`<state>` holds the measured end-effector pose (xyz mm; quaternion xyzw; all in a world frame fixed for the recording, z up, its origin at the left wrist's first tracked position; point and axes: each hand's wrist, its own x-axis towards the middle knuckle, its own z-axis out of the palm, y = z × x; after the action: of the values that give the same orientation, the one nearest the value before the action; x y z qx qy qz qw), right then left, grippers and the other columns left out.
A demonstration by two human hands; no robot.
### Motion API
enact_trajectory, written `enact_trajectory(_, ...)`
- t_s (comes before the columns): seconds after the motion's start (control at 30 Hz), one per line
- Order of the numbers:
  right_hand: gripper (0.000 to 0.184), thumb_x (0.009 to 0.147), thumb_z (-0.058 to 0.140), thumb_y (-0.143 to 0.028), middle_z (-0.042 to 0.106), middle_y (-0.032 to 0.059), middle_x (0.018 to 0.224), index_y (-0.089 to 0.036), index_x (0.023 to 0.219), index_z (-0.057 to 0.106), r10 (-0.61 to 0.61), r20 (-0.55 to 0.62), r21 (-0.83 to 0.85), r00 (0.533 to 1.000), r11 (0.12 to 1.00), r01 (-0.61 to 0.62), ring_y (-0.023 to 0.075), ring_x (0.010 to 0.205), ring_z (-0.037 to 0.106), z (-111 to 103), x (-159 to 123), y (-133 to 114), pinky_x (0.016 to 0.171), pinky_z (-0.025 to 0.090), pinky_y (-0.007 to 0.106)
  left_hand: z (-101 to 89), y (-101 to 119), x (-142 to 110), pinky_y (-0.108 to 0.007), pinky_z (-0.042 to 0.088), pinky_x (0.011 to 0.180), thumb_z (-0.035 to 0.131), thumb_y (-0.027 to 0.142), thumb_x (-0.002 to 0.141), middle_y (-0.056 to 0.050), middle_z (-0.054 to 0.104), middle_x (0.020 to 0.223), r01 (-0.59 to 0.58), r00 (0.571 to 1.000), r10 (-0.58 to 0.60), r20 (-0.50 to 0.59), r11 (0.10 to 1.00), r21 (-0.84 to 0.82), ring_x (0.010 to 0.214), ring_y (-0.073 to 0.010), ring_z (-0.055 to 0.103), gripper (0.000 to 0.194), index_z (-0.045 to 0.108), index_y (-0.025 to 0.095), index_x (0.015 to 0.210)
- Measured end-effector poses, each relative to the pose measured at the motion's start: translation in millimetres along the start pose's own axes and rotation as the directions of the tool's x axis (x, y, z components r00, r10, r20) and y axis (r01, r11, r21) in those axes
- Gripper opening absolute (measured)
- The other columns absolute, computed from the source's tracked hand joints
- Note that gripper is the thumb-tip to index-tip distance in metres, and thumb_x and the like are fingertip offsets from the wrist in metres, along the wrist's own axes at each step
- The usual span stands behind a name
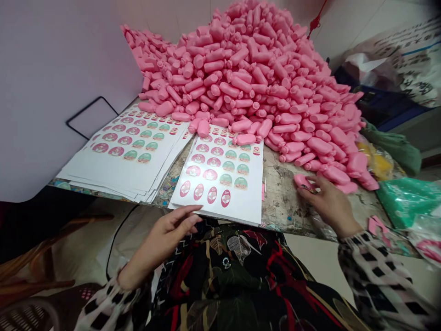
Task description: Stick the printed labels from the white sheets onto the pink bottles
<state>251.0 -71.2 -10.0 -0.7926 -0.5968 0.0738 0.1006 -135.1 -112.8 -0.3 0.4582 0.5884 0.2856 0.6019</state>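
Just off the near edge of a white sticker sheet, my left hand holds nothing, its fingers stretched out and slightly apart. The sheet carries rows of pink and green rounded labels, with oval pink ones along the front. Over at the right, my right hand has its thumb and fingers curled round a small pink plastic bottle, low over the worn tabletop. My fingers cover part of that bottle. Several pink bottles lie on the sheet's far end and hide some labels.
A large heap of pink bottles covers the back of the table. Left of my sheet lies a stack of sticker sheets beside a pale panel. Green plastic packaging and pink scraps lie at the right.
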Motion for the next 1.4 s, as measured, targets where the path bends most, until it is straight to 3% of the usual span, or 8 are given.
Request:
enact_trajectory(0.1,0.043,0.077,0.059,-0.044,0.062,0.0087,0.111,-0.024,0.116,0.056,-0.287,-0.004,0.310,0.958,0.911,0.274,0.0250,0.093,0.059,-10,-21,-43,0.073,0.046,0.036,18.3,11,12,-0.026,0.048,0.066,0.051,0.048,0.084,-0.007,0.069,0.088,0.121,0.963,-0.026,0.268,0.930,-0.347,0.068,-0.0137,0.062,0.045,0.057,0.018,0.117)
enact_trajectory(0.23,0.041,0.083,0.052,-0.022,0.057,0.0047,0.122,-0.029,0.123,0.053,-0.775,0.127,0.572,0.619,0.568,0.592,0.0203,0.107,0.055,-27,-50,-109,0.089,0.045,0.035,35.3,12,30,-0.031,0.051,0.066,0.036,0.061,0.085,-0.015,0.068,0.092,0.449,0.787,-0.078,0.612,0.752,-0.482,0.071,-0.0190,0.067,0.061,0.053,0.013,0.118)
enact_trajectory(0.3,0.042,0.085,0.053,-0.025,0.051,0.0038,0.128,-0.031,0.126,0.051,-0.821,0.161,0.616,0.548,0.517,0.594,0.0175,0.104,0.056,-30,-54,-127,0.085,0.047,0.030,38.1,7,34,-0.031,0.052,0.063,0.036,0.062,0.085,-0.015,0.068,0.088,0.509,0.750,-0.100,0.654,0.718,-0.474,0.068,-0.0194,0.067,0.061,0.055,0.011,0.113)
enact_trajectory(0.53,0.027,0.093,0.040,-0.034,0.057,0.0044,0.093,-0.025,0.105,0.063,-0.534,0.069,0.439,0.843,0.775,0.455,0.0166,0.085,0.057,14,-31,-124,0.076,0.044,0.030,27.2,2,18,-0.024,0.047,0.060,0.068,0.026,0.074,-0.003,0.063,0.083,0.265,0.929,-0.066,0.365,0.805,-0.531,0.064,-0.0120,0.060,0.047,0.050,0.020,0.117)
enact_trajectory(0.7,0.023,0.093,0.041,-0.033,0.059,0.0036,0.095,-0.024,0.100,0.061,-0.494,0.106,0.244,0.863,0.854,0.459,0.0167,0.083,0.057,42,-37,-129,0.067,0.040,0.028,33.2,12,16,-0.027,0.042,0.071,0.068,0.032,0.071,0.001,0.061,0.081,-0.141,0.980,0.156,-0.120,0.982,0.126,0.075,-0.0153,0.055,0.026,0.060,0.021,0.093)
enact_trajectory(0.87,0.023,0.093,0.039,-0.032,0.059,0.0047,0.093,-0.022,0.093,0.059,-0.492,0.117,0.083,0.863,0.871,0.485,0.0165,0.079,0.057,42,-43,-139,0.061,0.036,0.027,46.0,15,22,-0.032,0.039,0.076,0.046,0.036,0.087,-0.006,0.065,0.098,-0.195,0.936,0.350,-0.027,0.583,0.789,0.091,-0.0233,0.057,0.025,0.058,0.023,0.104)
enact_trajectory(1.0,0.025,0.094,0.037,-0.032,0.059,0.0048,0.091,-0.022,0.091,0.060,-0.516,0.134,0.001,0.846,0.854,0.521,0.0163,0.076,0.057,38,-43,-142,0.057,0.033,0.028,51.8,14,25,-0.033,0.039,0.071,0.043,0.038,0.088,-0.009,0.065,0.108,-0.139,0.957,0.290,0.000,0.458,0.878,0.091,-0.0263,0.059,0.046,0.043,0.023,0.131)
enact_trajectory(1.4,0.024,0.094,0.039,-0.032,0.060,0.0037,0.091,-0.022,0.090,0.061,-0.524,0.178,0.066,0.833,0.851,0.521,0.0156,0.077,0.057,39,-47,-140,0.057,0.033,0.027,53.3,14,24,-0.032,0.039,0.068,0.041,0.042,0.088,-0.010,0.067,0.106,-0.082,0.973,0.228,-0.032,0.473,0.877,0.090,-0.0264,0.061,0.051,0.039,0.025,0.136)
